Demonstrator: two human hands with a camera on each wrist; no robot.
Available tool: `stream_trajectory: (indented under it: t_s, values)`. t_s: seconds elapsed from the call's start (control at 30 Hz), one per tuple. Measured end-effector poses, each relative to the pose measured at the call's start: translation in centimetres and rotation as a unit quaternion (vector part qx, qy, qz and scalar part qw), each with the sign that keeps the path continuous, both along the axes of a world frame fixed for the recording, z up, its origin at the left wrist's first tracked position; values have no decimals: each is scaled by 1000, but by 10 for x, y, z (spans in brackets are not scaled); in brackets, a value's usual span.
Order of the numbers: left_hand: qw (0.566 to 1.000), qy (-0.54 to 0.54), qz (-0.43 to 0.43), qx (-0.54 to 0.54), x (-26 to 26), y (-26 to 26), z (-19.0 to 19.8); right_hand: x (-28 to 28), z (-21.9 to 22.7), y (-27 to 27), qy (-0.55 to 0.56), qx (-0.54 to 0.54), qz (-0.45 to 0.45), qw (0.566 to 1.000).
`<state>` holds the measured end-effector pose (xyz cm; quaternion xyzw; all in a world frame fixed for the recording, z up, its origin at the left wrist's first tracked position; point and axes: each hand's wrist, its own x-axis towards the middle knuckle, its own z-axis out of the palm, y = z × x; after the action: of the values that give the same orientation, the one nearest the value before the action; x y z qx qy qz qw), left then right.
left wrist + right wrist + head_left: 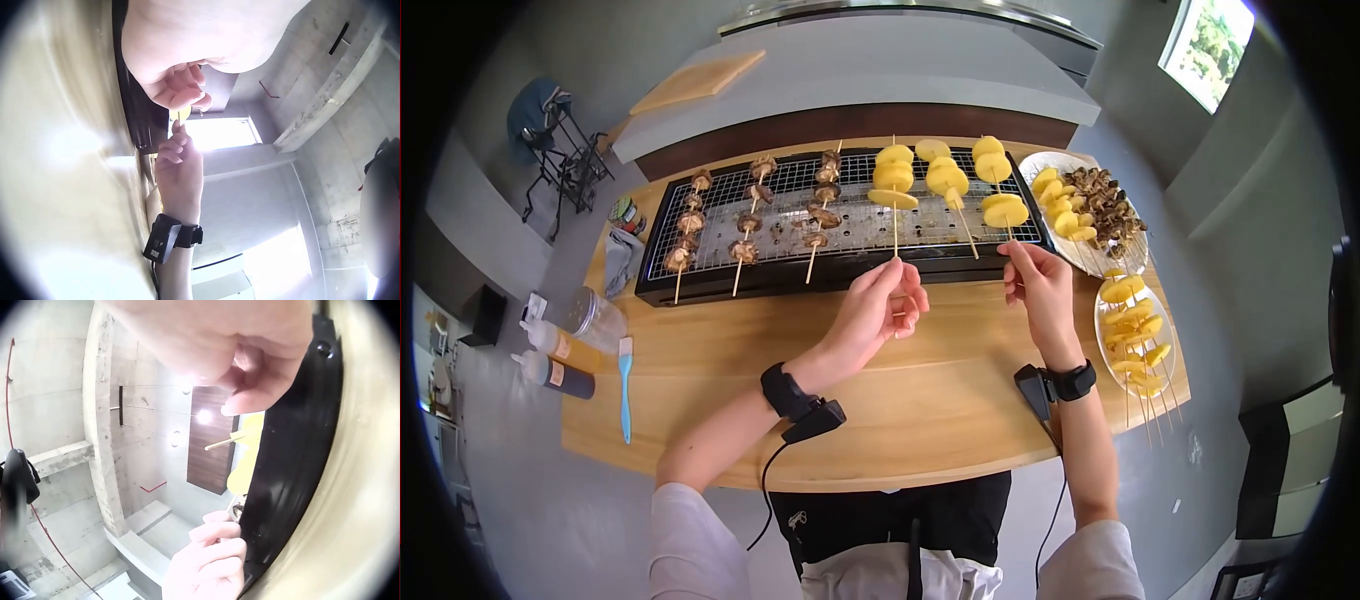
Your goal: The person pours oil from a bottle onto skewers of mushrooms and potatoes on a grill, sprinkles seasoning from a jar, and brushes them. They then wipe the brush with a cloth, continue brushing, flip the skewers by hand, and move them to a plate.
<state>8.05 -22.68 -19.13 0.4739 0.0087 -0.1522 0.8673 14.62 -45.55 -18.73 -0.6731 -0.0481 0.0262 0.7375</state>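
My left hand (pixel 875 310) pinches the bottom end of a potato skewer (pixel 894 170) between thumb and finger. At the front right of the grill, my right hand (pixel 1042 292) pinches the stick of another potato skewer (pixel 1004 210). Both skewers lie over the wire rack of the black grill (pixel 800 275), threaded with yellow slices. Between them a third potato skewer (pixel 947 180) lies slanted, its stick jutting past the front edge. From the right wrist, that free stick (pixel 219 445) shows between the two hands. Three mushroom skewers, one of them here (pixel 754 205), occupy the rack's left half.
On the right stand a plate (pixel 1040 160) of potato and mushroom skewers and a smaller plate (pixel 1103 340) of potato skewers, sticks overhanging. At left are a blue brush (pixel 625 390), two sauce bottles (pixel 560 345), a jar (pixel 598 318) and a cloth (pixel 618 262).
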Motion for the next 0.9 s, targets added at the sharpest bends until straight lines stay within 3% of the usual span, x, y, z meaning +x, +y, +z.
stream_trajectory:
  t_s: [0.33, 0.57, 0.9]
  values:
    - [999, -18, 2, -42, 4, 1, -5, -2, -1, 2, -5, -4, -36, 999]
    - [1000, 5, 14, -17, 6, 4, -2, -1, -4, 2, 22, 46, -48, 998]
    - [1000, 0, 4, -17, 8, 7, 4, 0, -6, 3, 14, 23, -57, 998]
